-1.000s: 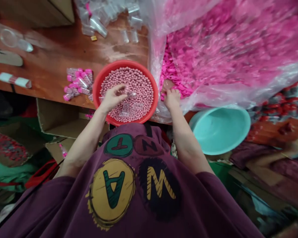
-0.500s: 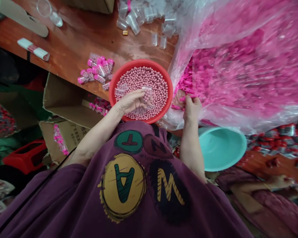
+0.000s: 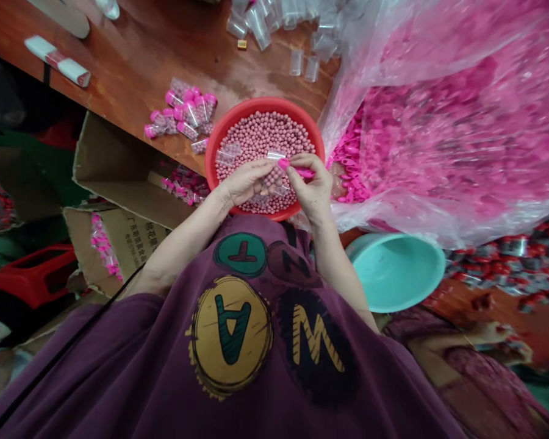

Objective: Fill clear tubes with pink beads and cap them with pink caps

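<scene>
The left hand [image 3: 249, 183] pinches a clear tube [image 3: 272, 176] with pink beads in it, and the right hand [image 3: 313, 183] grips a pink cap [image 3: 283, 163] between thumb and finger. Both hands are over the red bowl [image 3: 321, 143], hiding part of it; the tube lies between them, the cap right at its end, though whether it is seated I cannot tell. Beads [image 3: 269, 125] fill the bowl, with another clear tube [image 3: 229, 154] lying on them. Just left of the bowl sits a pile of capped tubes [image 3: 183, 116]; close on the right, a plastic bag [image 3: 412, 213] of pink parts crowds it. A turquoise basin [image 3: 396, 274] stands near the right forearm. Half a second ago the right hand was at the bag; now it meets the left.
</scene>
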A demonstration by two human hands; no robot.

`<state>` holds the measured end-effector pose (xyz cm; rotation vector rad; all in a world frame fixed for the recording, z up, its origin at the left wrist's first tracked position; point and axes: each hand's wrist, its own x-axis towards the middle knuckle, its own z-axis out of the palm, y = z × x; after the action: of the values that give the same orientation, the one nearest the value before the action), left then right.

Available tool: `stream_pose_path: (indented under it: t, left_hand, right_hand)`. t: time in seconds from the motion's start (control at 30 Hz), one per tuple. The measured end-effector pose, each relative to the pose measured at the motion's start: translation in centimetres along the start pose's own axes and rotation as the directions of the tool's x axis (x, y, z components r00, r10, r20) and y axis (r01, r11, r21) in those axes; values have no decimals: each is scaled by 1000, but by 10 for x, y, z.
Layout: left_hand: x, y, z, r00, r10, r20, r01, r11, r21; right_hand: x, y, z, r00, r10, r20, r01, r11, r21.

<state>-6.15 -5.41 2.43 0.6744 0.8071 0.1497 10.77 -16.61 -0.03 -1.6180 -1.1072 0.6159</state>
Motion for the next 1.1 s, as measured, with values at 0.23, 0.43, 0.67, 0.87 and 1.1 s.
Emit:
stream_pose_path:
  t: [0.23, 0.43, 0.67, 0.87, 1.1]
  left_hand:
    - [-1, -3, -8, 998, -22, -57, 22, 1000, 7]
    - [1, -12, -1, 997, 63, -54, -65, 997, -37]
    - [-5, -18, 11, 996, 57, -71, -65, 991, -117]
    - [-6, -19, 11, 998, 27, -62, -32, 996, -80]
    - [-9, -24, 12, 996, -8, -93, -4, 993, -121]
  right_hand:
    - [-3, 1, -9, 999, -43, 27, 47, 983, -178]
    - [-9, -8, 17, 994, 47, -101, -43, 998, 41]
    - [-6, -11, -1, 998, 56, 22, -56, 998, 26]
    - [-4, -20, -19, 992, -12, 130, 23, 996, -86]
    - [-11, -22, -19, 987, -35, 157, 50, 994, -97]
